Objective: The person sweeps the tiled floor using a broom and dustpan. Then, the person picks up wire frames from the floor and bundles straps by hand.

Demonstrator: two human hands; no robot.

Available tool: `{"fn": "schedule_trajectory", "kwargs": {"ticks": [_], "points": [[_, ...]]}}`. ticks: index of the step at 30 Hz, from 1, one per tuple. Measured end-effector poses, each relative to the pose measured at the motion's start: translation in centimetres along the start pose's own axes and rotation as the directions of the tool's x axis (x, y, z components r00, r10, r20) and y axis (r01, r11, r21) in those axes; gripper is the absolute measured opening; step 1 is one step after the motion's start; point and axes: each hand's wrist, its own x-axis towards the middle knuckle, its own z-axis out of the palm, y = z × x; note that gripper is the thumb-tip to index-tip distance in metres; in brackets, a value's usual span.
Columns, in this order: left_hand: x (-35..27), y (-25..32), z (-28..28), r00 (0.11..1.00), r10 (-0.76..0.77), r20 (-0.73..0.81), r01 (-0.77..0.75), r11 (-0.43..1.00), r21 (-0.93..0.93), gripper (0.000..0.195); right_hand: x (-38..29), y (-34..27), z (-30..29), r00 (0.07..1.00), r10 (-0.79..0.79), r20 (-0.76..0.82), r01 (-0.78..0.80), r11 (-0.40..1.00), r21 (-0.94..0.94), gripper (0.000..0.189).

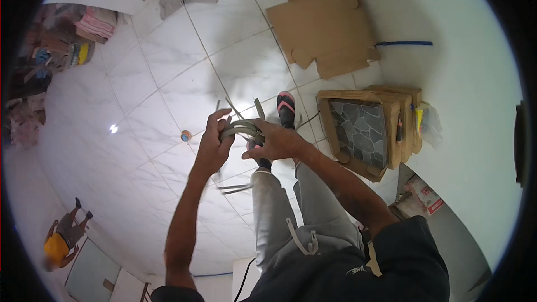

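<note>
A bent bundle of greenish-grey flat strips point(241, 128) is held between my two hands above the tiled floor point(176, 88). My left hand point(216, 138) grips the bundle's left end, fingers over the top and thumb beneath. At the other end, my right hand point(275, 138) closes around it with the thumb stretched out below. Loose strip ends stick up past the bundle, and two more point(234, 188) hang below my hands. What the strips are made of I cannot tell.
Flattened cardboard point(323, 25) lies by the wall. Boxes of stone-patterned tiles point(358, 130) stand at right. A small round roll or tin point(186, 136) sits on the floor. Bagged materials point(96, 25) are piled far left; a person in a yellow shirt point(58, 247) is at lower left.
</note>
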Motion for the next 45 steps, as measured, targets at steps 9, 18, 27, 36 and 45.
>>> {"fn": "schedule_trajectory", "kwargs": {"ticks": [9,18,27,36,45], "points": [[-6.6,12.3,1.2,0.918,-0.118,-0.379,-0.202,0.684,-0.701,0.033,-9.6,-12.2,4.8,0.975,-0.045,-0.216,0.153,0.840,0.520,0.067],[-19.8,16.4,-1.1,0.975,0.089,-0.204,-0.203,0.732,-0.650,0.049,-19.6,-17.0,4.6,0.980,-0.164,-0.112,0.158,0.986,-0.060,0.038],[-31.2,26.7,9.2,0.915,0.351,0.197,-0.387,0.632,0.672,0.100,-32.1,-15.8,5.7,0.959,-0.119,0.256,0.252,0.766,-0.591,0.029],[-34.5,24.3,20.0,0.907,0.034,0.420,-0.246,0.853,0.461,0.075,-43.7,-9.2,5.4,0.927,-0.240,0.288,0.371,0.692,-0.619,0.033],[-38.8,25.7,22.3,0.926,0.080,0.368,-0.321,0.677,0.662,0.020,-49.6,-6.3,6.4,0.925,-0.379,-0.028,0.267,0.699,-0.664,0.038]]}}
